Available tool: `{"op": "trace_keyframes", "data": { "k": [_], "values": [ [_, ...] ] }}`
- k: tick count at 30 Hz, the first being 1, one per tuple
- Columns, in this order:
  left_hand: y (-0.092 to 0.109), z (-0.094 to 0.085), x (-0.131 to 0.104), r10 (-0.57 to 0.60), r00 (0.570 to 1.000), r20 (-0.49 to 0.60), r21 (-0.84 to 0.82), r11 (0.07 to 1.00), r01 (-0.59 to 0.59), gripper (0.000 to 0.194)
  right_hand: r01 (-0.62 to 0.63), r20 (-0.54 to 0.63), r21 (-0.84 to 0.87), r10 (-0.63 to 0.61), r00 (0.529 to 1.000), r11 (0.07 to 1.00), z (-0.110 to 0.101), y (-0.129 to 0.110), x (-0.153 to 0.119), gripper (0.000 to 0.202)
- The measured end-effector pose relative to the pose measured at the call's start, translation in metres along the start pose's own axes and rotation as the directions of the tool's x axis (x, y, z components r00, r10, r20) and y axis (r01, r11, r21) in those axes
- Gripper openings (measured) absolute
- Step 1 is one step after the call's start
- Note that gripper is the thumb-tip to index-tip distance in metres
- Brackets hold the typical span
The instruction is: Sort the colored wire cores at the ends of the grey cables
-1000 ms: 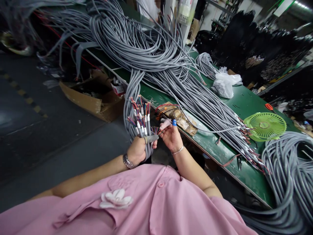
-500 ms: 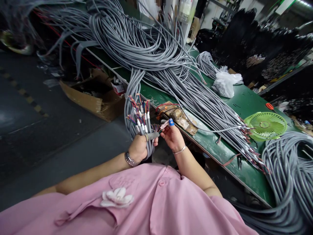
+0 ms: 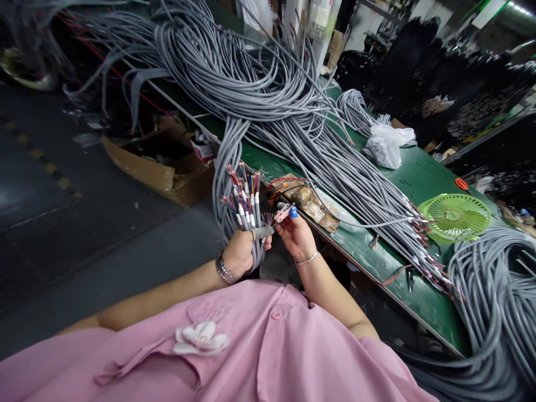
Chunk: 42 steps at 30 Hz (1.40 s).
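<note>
My left hand is closed around a bunch of grey cables whose stripped ends fan out above it in thin coloured wires with white collars. One cable end lies across the bunch under my left thumb, its fine wires pointing right. My right hand, with a blue cover on one fingertip, is pinched just to the right of those wires. A small pinkish-white piece sits between its fingers; its exact shape is too small to make out.
A green table carries a large heap of grey cables, a brown taped piece, a green fan and a plastic bag. An open cardboard box stands left below the edge. More cables hang at right.
The cable bunch and my left hand have shifted slightly to the right. The pinkish-white piece in my right fingers has turned a little; both hands keep their holds.
</note>
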State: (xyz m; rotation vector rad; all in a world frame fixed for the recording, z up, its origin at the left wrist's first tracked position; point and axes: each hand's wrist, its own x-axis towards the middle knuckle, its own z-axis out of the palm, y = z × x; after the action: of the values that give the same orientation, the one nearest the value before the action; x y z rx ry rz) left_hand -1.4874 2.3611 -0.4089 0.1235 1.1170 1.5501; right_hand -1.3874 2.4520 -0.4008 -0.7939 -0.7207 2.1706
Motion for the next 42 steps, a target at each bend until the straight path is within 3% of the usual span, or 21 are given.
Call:
{"op": "trace_keyframes", "data": {
  "k": [17, 23, 25, 28, 32, 37, 42],
  "values": [
    [0.0, 0.001, -0.002, -0.001, 1.0, -0.015, -0.056, 0.998, 0.0, 0.016, -0.005, 0.007, 0.019, 0.005, 1.0, 1.0, -0.001, 0.004, 0.001, 0.024],
    [0.001, -0.003, -0.007, 0.026, 0.999, 0.035, -0.05, 0.998, -0.024, 0.014, -0.138, 0.071, -0.065, 0.142, 0.987, 0.988, -0.005, 0.001, -0.008, 0.049],
    [0.001, -0.005, -0.01, 0.027, 0.999, 0.04, -0.052, 0.998, -0.025, 0.015, -0.149, 0.111, -0.147, 0.166, 0.98, 0.978, -0.006, 0.002, -0.015, 0.046],
    [-0.001, -0.008, -0.013, 0.052, 0.997, 0.063, -0.043, 0.998, -0.049, 0.013, -0.065, 0.168, -0.276, 0.114, 0.979, 0.959, -0.005, 0.007, -0.027, 0.036],
    [-0.004, -0.011, -0.016, 0.084, 0.992, 0.092, 0.011, 0.996, -0.085, 0.013, 0.08, 0.155, -0.376, -0.023, 0.988, 0.923, 0.001, 0.011, -0.034, 0.026],
    [-0.003, -0.014, -0.019, 0.047, 0.978, 0.204, 0.103, 0.992, -0.069, 0.012, 0.072, 0.155, -0.458, 0.0, 0.988, 0.886, 0.002, 0.009, -0.035, 0.024],
    [-0.003, -0.013, -0.016, 0.054, 0.987, 0.152, 0.049, 0.997, -0.063, 0.015, 0.059, 0.04, -0.489, -0.046, 0.998, 0.87, -0.002, 0.008, -0.033, 0.028]
  ]
}}
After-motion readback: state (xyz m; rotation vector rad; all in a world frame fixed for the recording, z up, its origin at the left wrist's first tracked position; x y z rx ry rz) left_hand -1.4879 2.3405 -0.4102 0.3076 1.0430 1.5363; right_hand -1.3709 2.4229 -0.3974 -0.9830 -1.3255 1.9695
